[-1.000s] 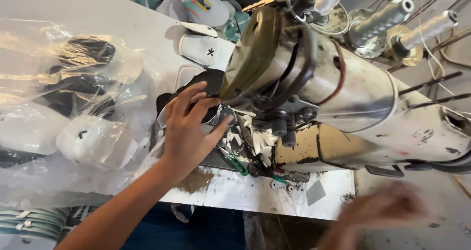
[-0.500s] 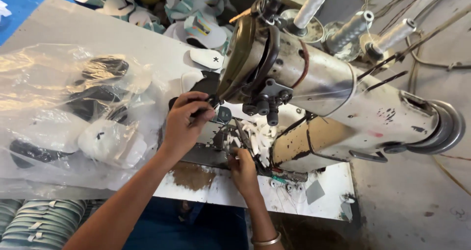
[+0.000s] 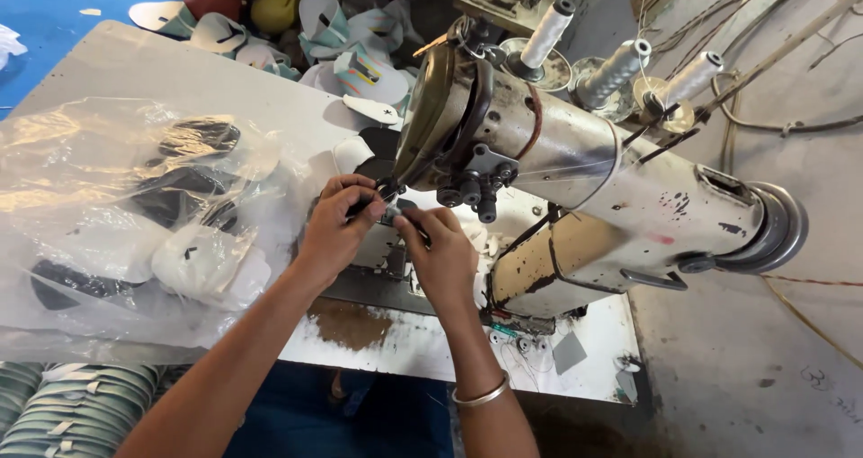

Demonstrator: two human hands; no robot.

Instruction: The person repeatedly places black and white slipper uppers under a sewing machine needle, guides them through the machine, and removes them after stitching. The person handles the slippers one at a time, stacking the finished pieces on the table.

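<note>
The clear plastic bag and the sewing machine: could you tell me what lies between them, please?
In the head view, the person's left hand and right hand lie between the plastic bag and the sewing machine, pinching together at its needle area.

Worn, stained metal sewing machine, glossy crinkled clear plastic bag, scuffed matt white table

A worn, cream-coloured industrial sewing machine is set on a white bench, its paint chipped and stained. Its dark needle end is tilted toward the viewer. A small dark piece is pinched beneath it between the left hand and right hand.
</note>
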